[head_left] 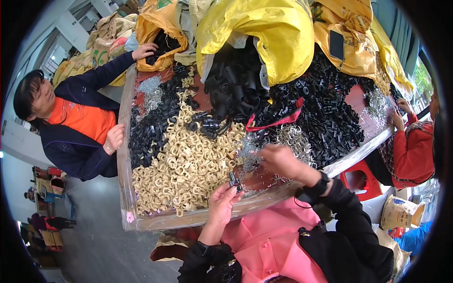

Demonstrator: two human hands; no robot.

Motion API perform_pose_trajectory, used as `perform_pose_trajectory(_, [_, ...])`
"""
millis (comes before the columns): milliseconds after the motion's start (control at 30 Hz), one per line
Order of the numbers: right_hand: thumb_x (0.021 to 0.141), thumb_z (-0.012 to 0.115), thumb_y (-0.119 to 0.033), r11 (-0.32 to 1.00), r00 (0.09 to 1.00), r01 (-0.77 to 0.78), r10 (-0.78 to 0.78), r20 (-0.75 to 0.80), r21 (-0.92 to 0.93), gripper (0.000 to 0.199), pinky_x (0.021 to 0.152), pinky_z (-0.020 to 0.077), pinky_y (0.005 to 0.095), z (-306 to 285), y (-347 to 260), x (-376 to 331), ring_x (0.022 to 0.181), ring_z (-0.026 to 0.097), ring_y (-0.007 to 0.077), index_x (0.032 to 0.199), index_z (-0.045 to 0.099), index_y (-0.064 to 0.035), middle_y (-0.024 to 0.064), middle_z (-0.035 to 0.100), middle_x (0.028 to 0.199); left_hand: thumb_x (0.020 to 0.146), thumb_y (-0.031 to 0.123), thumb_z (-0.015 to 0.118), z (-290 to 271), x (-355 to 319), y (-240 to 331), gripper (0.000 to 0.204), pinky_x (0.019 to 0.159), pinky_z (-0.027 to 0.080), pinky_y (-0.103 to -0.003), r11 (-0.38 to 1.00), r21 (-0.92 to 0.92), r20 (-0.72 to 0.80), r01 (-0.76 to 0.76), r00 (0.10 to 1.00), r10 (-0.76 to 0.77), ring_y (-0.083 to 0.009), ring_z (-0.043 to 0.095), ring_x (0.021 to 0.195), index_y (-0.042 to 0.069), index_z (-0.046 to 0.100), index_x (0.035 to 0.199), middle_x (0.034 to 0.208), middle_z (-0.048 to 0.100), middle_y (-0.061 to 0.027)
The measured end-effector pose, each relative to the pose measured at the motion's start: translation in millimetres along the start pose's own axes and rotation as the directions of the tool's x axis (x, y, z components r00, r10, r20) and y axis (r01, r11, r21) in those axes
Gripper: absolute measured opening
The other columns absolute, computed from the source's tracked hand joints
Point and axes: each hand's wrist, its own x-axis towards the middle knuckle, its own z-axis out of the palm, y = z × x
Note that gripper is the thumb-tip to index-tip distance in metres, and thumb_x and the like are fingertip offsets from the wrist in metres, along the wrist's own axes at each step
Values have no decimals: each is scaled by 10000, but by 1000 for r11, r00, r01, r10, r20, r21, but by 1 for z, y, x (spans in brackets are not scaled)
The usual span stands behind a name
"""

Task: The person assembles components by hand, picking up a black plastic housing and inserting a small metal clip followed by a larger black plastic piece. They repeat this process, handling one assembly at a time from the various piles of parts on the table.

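My left hand (221, 203) is closed on a small black plastic fitting (234, 182), held upright at the table's near edge. To its right, my right hand (282, 162) hovers with its fingers drawn together, slightly blurred; whatever they may pinch is too small to make out. Beneath and left of those fingertips lies a heap of tiny silver metal pieces (249, 154). Bent silver metal clips (293, 139) are piled just beyond the right hand. A broad heap of beige plastic buckle-like pieces (181, 165) spreads to the left of my left hand.
Black plastic parts (325, 118) cover much of the table's right side. A yellow sack (264, 37) spills larger black parts at the back, near a red strap (276, 119). A phone (336, 45) rests on an orange sack. One co-worker (75, 118) is at left, another (415, 146) at right.
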Motion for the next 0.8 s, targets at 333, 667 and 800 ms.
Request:
perform_pose_trajectory(333, [775, 563, -147, 979, 982, 159, -170, 80, 125, 97, 527, 444, 306, 36, -29, 33, 609, 556, 183, 820, 552, -62, 51, 533, 740, 815, 23, 526, -17, -17, 3, 157, 706, 511, -270, 986, -62, -36, -157, 987, 155, -199, 601, 849, 12, 561, 967, 945, 605, -116])
perform_pose_trajectory(667, [835, 547, -106, 87, 888, -460, 18, 460, 884, 134, 599, 426, 228, 20, -46, -11, 674, 487, 73, 935, 531, -19, -19, 524, 819, 810, 33, 533, 13, -7, -2, 176, 842, 458, -325, 963, -235, 138, -134, 976, 170, -179, 576, 887, 13, 552, 984, 966, 593, -96])
perform_pose_trajectory(800, [830, 555, -112, 551, 999, -41, 24, 34, 834, 177, 628, 440, 223, 9, -52, -19, 695, 513, 80, 977, 511, -24, 5, 538, 823, 814, 47, 533, 27, -9, 0, 188, 846, 455, -305, 960, -274, 142, -52, 985, 94, -170, 569, 899, 5, 544, 997, 969, 590, -84])
